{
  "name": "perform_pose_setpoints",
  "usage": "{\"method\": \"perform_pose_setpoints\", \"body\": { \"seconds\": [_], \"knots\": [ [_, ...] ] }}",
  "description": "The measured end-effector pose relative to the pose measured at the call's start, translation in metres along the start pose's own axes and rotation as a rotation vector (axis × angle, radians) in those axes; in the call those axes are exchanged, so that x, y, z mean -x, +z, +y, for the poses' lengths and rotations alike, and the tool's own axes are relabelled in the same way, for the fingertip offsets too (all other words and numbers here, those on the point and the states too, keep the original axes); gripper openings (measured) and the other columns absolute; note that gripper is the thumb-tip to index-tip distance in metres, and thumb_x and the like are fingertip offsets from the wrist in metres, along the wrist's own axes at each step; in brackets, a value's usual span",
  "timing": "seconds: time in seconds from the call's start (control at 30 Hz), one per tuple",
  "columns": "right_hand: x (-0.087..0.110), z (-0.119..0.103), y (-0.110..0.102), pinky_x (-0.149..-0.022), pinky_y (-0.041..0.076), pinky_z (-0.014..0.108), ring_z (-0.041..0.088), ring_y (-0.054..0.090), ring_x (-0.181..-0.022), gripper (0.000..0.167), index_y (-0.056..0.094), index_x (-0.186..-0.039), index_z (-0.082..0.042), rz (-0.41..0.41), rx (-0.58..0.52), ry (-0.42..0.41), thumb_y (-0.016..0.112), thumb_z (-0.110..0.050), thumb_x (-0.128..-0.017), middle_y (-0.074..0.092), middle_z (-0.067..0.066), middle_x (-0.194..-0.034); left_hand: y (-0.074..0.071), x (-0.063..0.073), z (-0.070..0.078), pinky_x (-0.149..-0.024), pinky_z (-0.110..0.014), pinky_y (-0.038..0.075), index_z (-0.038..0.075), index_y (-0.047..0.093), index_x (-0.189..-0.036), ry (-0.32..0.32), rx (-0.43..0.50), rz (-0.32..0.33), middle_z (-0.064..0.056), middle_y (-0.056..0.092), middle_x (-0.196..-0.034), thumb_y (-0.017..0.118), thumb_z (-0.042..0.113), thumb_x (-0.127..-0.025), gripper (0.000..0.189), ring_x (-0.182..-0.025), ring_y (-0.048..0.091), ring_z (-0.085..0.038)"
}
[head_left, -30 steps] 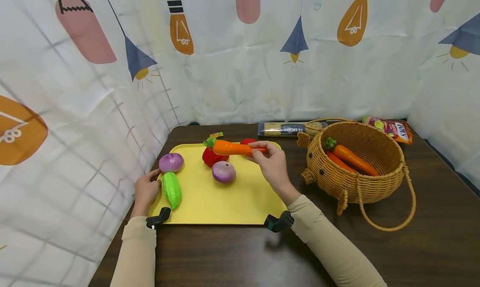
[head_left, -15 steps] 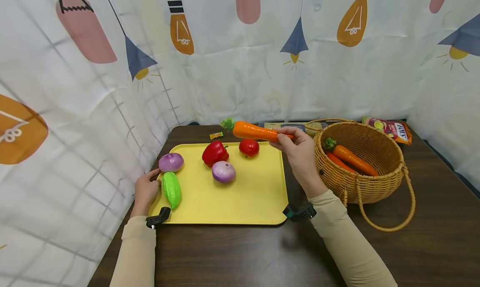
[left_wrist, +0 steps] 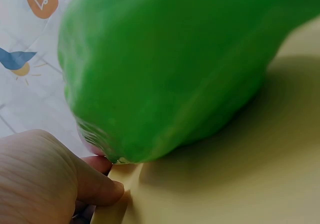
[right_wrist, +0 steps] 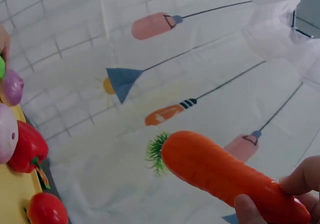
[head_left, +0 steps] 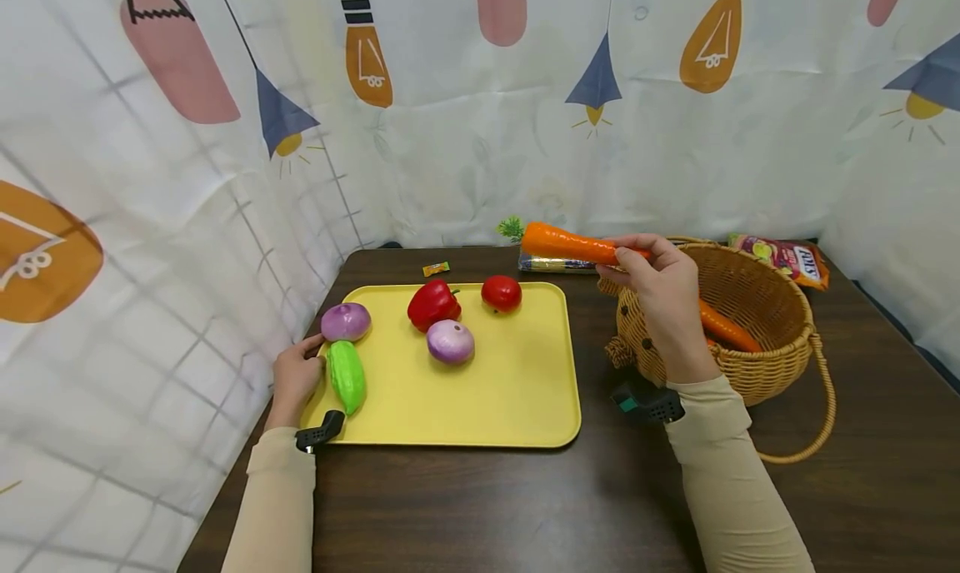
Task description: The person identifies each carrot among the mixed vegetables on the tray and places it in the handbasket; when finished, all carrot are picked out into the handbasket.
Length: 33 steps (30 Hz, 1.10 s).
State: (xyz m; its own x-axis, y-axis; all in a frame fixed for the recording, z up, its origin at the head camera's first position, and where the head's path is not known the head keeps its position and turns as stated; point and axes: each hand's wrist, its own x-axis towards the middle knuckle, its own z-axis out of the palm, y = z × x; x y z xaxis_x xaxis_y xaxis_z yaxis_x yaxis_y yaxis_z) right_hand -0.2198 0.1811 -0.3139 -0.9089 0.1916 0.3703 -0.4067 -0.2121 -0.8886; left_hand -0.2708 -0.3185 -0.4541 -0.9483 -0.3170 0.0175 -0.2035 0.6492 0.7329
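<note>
My right hand (head_left: pixel 663 298) pinches an orange carrot (head_left: pixel 570 244) by its thin end and holds it up level, its green leafy top pointing left. In the right wrist view the thumb and a finger are on the tip of the carrot (right_wrist: pixel 215 169). My left hand (head_left: pixel 295 381) grips the left rim of the yellow tray (head_left: pixel 480 415); the left wrist view has the thumb on top of the edge. Close beside that hand lie a ridged green vegetable (head_left: pixel 347 377) and a purple onion (head_left: pixel 346 321). A red bell pepper (head_left: pixel 432 305), another onion (head_left: pixel 450 341) and a tomato (head_left: pixel 501 293) lie on the tray.
A wicker basket (head_left: pixel 772 369) with animal features stands right of the tray, partly hidden by the right arm. Inside shows a carrot (head_left: pixel 727 327). Behind are a long packet (head_left: pixel 551 263), a snack bag (head_left: pixel 787 258) and a small wrapped candy (head_left: pixel 436 269). A printed curtain surrounds the table.
The right hand has carried the carrot from over the tray rightward and up, to the near left side of the basket opening. The left hand has stayed at the tray rim.
</note>
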Motion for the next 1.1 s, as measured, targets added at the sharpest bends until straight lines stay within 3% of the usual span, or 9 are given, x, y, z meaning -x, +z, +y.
{"method": "perform_pose_setpoints", "body": {
  "seconds": [0.27, 0.4, 0.7, 1.1],
  "knots": [
    [-0.001, -0.019, -0.030, -0.078, 0.055, 0.030, 0.021, 0.069, -0.095, 0.025, 0.062, -0.110, 0.010, 0.011, 0.059, 0.011, 0.063, -0.008, -0.093, 0.056, 0.015, -0.113, 0.001, 0.001, 0.001, -0.101, -0.048, 0.040, 0.000, 0.050, -0.141, 0.002, 0.004, 0.007, -0.025, 0.053, -0.138, 0.042, 0.002, -0.091, 0.051, -0.126, 0.047, -0.039],
    [-0.002, -0.029, -0.056, -0.076, 0.056, 0.030, 0.021, 0.070, -0.089, 0.022, 0.064, -0.107, 0.010, 0.034, -0.002, 0.004, 0.064, -0.007, -0.092, 0.057, 0.016, -0.112, 0.001, 0.001, 0.002, -0.101, -0.048, 0.040, -0.001, 0.050, -0.141, 0.001, 0.017, 0.004, -0.025, 0.052, -0.139, 0.042, 0.002, -0.090, 0.052, -0.126, 0.047, -0.039],
    [-0.007, -0.041, -0.101, -0.074, 0.057, 0.032, 0.027, 0.063, -0.097, 0.019, 0.065, -0.100, 0.013, 0.187, -0.174, -0.001, 0.070, 0.001, -0.086, 0.055, 0.016, -0.110, 0.000, 0.001, 0.002, -0.104, -0.049, 0.038, -0.001, 0.049, -0.142, -0.013, 0.029, -0.005, -0.024, 0.050, -0.141, 0.042, 0.001, -0.091, 0.051, -0.129, 0.045, -0.039],
    [-0.002, -0.044, -0.137, -0.068, 0.057, 0.029, 0.025, 0.056, -0.101, 0.019, 0.066, -0.098, 0.012, 0.373, -0.144, 0.039, 0.070, -0.002, -0.086, 0.053, 0.012, -0.110, 0.000, 0.002, 0.001, -0.102, -0.048, 0.039, -0.001, 0.050, -0.141, -0.005, 0.018, 0.001, -0.024, 0.051, -0.140, 0.042, 0.002, -0.091, 0.051, -0.126, 0.046, -0.037]
  ]
}}
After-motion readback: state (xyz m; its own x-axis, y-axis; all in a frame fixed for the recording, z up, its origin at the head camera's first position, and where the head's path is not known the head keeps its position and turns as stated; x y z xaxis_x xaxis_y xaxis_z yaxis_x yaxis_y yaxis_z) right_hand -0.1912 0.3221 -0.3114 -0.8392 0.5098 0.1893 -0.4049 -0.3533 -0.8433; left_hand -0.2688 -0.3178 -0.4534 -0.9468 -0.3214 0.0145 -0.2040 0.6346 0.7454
